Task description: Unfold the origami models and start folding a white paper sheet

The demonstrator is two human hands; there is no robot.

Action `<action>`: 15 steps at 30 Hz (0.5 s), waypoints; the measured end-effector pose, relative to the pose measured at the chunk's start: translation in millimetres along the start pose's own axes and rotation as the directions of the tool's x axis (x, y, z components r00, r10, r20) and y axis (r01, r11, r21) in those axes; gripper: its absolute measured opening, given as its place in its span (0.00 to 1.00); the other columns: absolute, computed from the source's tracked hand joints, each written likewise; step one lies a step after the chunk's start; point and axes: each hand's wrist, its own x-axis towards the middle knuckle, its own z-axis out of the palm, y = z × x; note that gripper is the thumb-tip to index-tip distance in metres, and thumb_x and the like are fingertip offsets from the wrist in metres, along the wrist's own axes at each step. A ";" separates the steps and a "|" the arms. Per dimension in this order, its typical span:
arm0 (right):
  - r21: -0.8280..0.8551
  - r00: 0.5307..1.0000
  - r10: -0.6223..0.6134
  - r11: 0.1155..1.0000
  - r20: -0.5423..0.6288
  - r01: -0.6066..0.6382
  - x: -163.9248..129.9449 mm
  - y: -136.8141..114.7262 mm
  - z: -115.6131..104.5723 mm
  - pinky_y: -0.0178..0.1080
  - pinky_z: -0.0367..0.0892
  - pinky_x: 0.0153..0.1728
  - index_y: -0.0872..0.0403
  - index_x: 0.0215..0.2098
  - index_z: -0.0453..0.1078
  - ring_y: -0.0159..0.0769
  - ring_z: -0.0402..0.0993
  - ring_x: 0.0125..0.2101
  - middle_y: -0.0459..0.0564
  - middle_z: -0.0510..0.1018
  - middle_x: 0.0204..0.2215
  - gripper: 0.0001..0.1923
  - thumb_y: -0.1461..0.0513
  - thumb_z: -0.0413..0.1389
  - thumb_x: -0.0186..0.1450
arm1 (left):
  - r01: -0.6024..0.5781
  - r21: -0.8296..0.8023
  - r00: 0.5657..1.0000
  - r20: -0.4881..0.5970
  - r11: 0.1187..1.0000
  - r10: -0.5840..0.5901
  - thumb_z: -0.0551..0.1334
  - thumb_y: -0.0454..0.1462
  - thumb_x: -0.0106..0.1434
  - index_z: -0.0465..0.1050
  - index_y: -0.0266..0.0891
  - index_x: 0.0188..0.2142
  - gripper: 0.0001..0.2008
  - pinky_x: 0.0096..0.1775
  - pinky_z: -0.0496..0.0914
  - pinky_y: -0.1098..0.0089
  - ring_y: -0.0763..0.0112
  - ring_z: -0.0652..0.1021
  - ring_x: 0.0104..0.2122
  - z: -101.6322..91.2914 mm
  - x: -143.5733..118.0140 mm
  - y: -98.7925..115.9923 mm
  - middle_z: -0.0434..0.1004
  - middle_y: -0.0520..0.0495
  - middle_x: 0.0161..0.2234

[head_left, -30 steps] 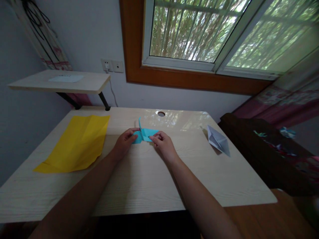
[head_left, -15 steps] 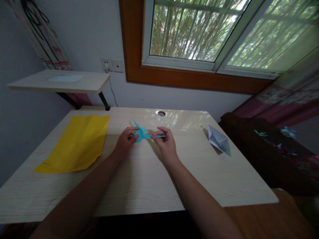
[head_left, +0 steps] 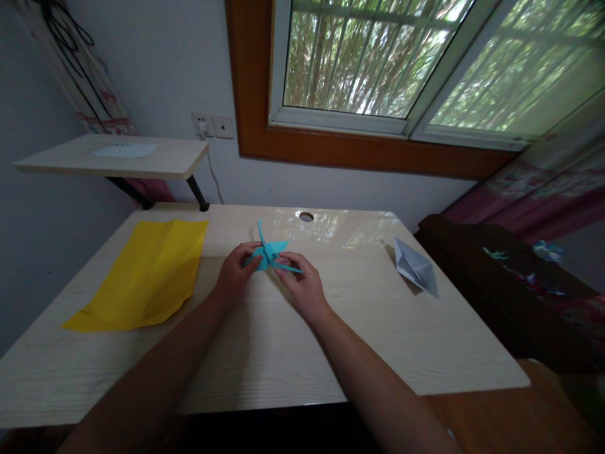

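Desk (head_left: 283, 353): yellow sheet (head_left: 146, 277) lies L side; grey folded paper (head_left: 416, 268) rests nr R edge. Mid-desk, btwn these, is blue folded paper (head_left: 269, 253): L hand (head_left: 237, 268) pinches its L side, R hand (head_left: 305, 282) pinches its lower R strip (head_left: 293, 270); thin spike (head_left: 261, 232) points up. Beyond: shelf (head_left: 177, 159) rear L, w/ white paper (head_left: 125, 151); window (head_left: 350, 63) past desk's far edge

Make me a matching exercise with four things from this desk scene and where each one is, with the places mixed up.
Things:
1. blue folded paper
2. yellow sheet
3. pale grey folded paper
4. wall sockets

Places:
A. near the right edge of the desk
B. on the wall, left of the window
C. between the left hand and the right hand
D. on the desk's left part

Pairs: 1-C, 2-D, 3-A, 4-B.
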 end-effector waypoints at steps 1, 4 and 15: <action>-0.022 1.000 0.019 1.000 -0.020 -0.019 0.2 -0.5 -1.5 0.43 0.75 0.47 0.48 0.49 0.73 0.38 0.79 0.42 0.50 0.80 0.43 0.14 0.58 0.63 0.65 | 0.031 -0.038 1.000 -0.004 0.999 -0.031 0.66 0.45 0.63 0.72 0.41 0.37 0.11 0.51 0.72 0.59 0.60 0.78 0.51 0.9 -0.7 -1.2 0.78 0.42 0.52; -0.118 0.998 0.012 0.993 -0.056 -0.018 1.0 -5.1 -5.9 0.43 0.74 0.44 0.50 0.45 0.76 0.38 0.78 0.39 0.50 0.81 0.39 0.09 0.58 0.61 0.67 | 0.093 -0.131 0.995 -0.013 0.987 -0.095 0.68 0.45 0.61 0.71 0.41 0.40 0.14 0.46 0.74 0.62 0.63 0.80 0.45 2.8 -1.7 -6.6 0.79 0.43 0.49; -0.283 0.991 -0.099 0.957 -0.085 0.072 2.8 -8.8 -11.3 0.40 0.75 0.41 0.50 0.49 0.74 0.37 0.80 0.37 0.51 0.81 0.41 0.10 0.60 0.58 0.69 | 0.147 -0.279 0.989 0.051 0.949 -0.138 0.73 0.45 0.57 0.66 0.42 0.53 0.29 0.48 0.75 0.60 0.61 0.81 0.45 10.4 -0.6 -7.0 0.79 0.43 0.47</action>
